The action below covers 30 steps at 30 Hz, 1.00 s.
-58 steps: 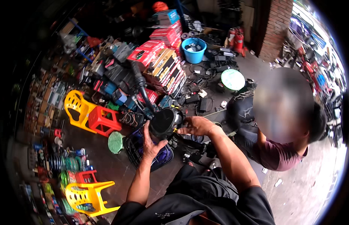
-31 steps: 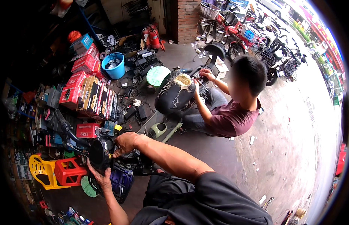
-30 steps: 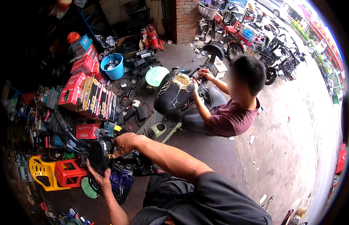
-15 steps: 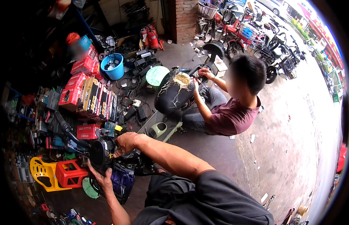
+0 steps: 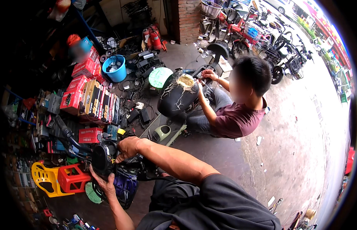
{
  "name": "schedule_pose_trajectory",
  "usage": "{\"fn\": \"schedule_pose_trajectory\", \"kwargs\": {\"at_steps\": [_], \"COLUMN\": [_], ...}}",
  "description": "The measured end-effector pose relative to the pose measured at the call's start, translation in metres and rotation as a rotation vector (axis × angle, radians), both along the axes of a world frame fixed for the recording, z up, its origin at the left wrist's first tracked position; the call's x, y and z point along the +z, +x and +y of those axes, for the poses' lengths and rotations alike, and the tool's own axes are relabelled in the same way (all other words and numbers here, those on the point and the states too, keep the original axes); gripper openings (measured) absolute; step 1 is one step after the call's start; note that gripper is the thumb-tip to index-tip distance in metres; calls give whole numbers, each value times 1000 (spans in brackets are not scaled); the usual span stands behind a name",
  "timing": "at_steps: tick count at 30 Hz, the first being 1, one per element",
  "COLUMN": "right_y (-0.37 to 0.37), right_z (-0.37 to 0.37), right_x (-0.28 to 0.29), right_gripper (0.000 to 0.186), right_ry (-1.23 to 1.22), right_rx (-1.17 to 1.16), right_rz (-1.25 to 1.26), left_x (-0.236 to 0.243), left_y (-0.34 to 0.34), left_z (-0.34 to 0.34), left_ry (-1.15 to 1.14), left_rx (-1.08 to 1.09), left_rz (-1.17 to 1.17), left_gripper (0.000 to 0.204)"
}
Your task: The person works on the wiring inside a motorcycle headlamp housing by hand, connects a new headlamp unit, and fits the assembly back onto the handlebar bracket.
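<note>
A round black housing [image 5: 102, 158] sits at the front of a scooter's handlebar, whose black grip [image 5: 65, 131] sticks out to the far left. My left hand [image 5: 106, 185] supports the housing from its near side, fingers along the rim and thumb apart. At the opposite edge, my right hand [image 5: 127, 148] is closed, its fingertips pressed in beside a small yellow piece. What those fingers pinch is too small to make out. Thin wires run at the housing's left side. Below lies a purple bag [image 5: 125, 186] on the scooter's dark frame, partly covered by my left hand and arm.
A co-worker [image 5: 239, 103] crouches ahead by a scooter with a torn black seat [image 5: 176, 99]. Red and yellow plastic stools [image 5: 73, 177] stand left. Stacked boxes [image 5: 96, 100], a blue bucket [image 5: 115, 69] and loose parts crowd the far left; parked scooters [image 5: 259, 36] stand behind.
Both hands keep almost the same place on the housing. The view has shifted very slightly; the co-worker's hands have moved only a little.
</note>
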State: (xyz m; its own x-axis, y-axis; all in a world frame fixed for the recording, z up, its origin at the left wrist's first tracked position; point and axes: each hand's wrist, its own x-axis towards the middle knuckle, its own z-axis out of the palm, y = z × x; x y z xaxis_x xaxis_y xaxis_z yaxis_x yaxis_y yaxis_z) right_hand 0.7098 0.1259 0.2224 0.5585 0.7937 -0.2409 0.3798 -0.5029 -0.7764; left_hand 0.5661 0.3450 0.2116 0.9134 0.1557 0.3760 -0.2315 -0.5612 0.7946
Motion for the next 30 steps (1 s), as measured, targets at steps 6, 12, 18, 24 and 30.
{"fn": "schedule_pose_trajectory", "kwargs": {"at_steps": [6,12,18,24,30], "right_y": [-4,-5,-4,-3,-3], "right_z": [-6,-7,-5,-3,-4], "right_x": [9,9,7,6,8], "right_gripper": [67,66,66,66,65], "right_ry": [27,35,16,5,-8], "right_rx": [-32,-32,-31,-15,-16], "right_rz": [-29,-39,-33,-42,-22], "left_x": [2,3,1,-1,1], "left_y": [-1,-1,1,1,0], "left_z": [-2,-4,-2,-1,-2], "left_ry": [-18,-31,-29,-35,-41], "left_rx": [5,9,10,7,-1], "left_rz": [14,35,29,16,37], "left_gripper": [106,106,107,109,107]}}
